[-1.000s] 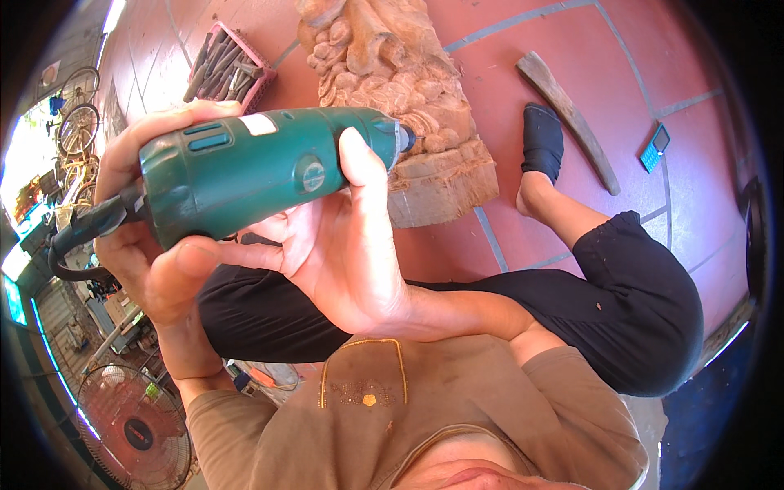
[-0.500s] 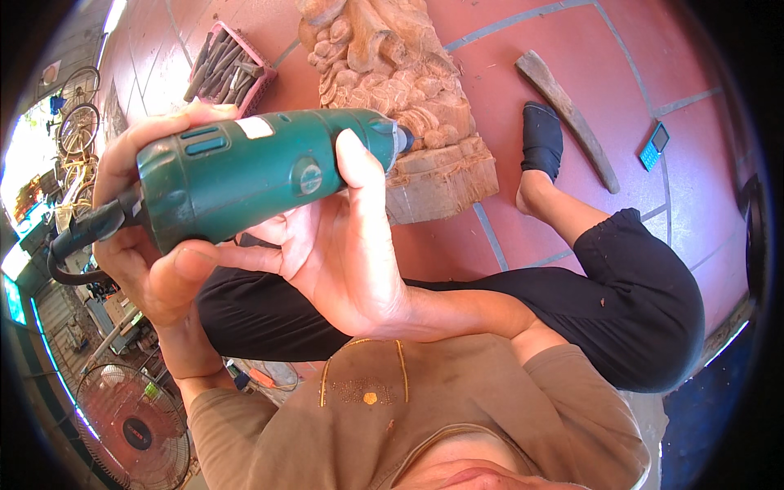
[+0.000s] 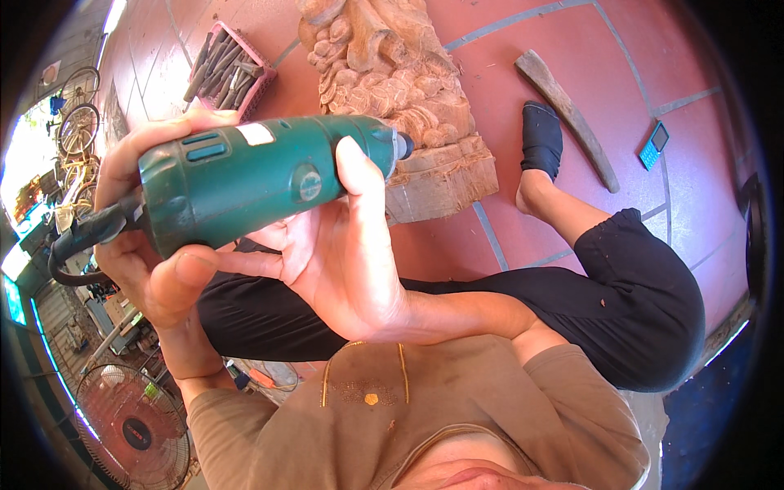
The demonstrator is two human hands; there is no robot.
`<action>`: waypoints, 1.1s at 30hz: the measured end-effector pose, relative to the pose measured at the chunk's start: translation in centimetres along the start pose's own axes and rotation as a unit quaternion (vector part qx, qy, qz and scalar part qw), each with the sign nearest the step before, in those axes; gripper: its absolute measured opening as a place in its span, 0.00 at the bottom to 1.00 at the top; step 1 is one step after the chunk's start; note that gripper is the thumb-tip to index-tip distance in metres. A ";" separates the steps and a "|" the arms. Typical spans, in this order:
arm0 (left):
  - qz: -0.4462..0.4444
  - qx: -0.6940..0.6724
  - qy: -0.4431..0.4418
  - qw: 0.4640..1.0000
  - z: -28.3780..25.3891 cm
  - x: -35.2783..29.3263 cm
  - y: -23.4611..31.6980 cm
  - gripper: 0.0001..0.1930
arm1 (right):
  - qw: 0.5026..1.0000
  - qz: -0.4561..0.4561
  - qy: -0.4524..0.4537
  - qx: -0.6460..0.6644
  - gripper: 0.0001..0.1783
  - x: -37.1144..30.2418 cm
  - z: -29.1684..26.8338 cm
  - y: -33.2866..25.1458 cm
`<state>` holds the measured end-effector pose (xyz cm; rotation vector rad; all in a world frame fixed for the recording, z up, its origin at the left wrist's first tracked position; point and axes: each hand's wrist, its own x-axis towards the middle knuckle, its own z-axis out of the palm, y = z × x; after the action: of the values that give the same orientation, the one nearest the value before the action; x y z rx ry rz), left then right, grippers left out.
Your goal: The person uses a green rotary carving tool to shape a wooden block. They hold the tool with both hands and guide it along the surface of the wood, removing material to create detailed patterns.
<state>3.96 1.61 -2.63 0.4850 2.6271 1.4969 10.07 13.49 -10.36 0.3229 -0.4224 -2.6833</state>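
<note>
Between the two hands, held out over the lap, is a green power tool. The left hand wraps its rear end, fingers over the top and thumb underneath, near the black cord. The right hand supports the front part from below, partly open, its thumb laid up along the side; its other fingers are partly hidden. The tool's rounded body is scuffed, with slots near the back, a pale label, a round cap and a narrow dark nose pointing right. Whether that nose touches the carved wooden block beyond it, I cannot tell. The block rests on red floor tiles with grey joints, near a pink basket of slim tools, a curved wooden stick and a turquoise phone. Leftward stand bicycles and a round fan
</note>
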 end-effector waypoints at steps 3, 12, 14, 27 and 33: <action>-0.008 0.005 0.005 1.000 0.2 0.0 -0.2 0.44 | 1.000 -0.002 0.008 -0.003 0.37 0.0 -0.3 0.0; -0.008 0.002 0.043 0.999 0.2 0.0 -0.1 0.45 | 1.000 0.009 -0.026 -0.003 0.39 0.1 -0.1 -0.3; -0.005 -0.005 0.041 0.999 0.1 0.0 -0.1 0.45 | 0.999 0.007 -0.038 -0.008 0.40 0.1 -0.2 -0.5; -0.018 0.029 0.045 0.998 1.0 0.4 0.3 0.44 | 1.000 0.008 -0.019 0.008 0.40 0.1 -0.5 -0.4; -0.037 0.015 0.010 0.999 0.6 0.6 -0.1 0.44 | 1.000 0.005 -0.012 0.004 0.40 0.1 -0.3 -0.5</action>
<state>3.54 2.19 -2.96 0.3742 2.6536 1.4511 9.86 13.80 -10.87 0.2914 -0.4398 -2.6791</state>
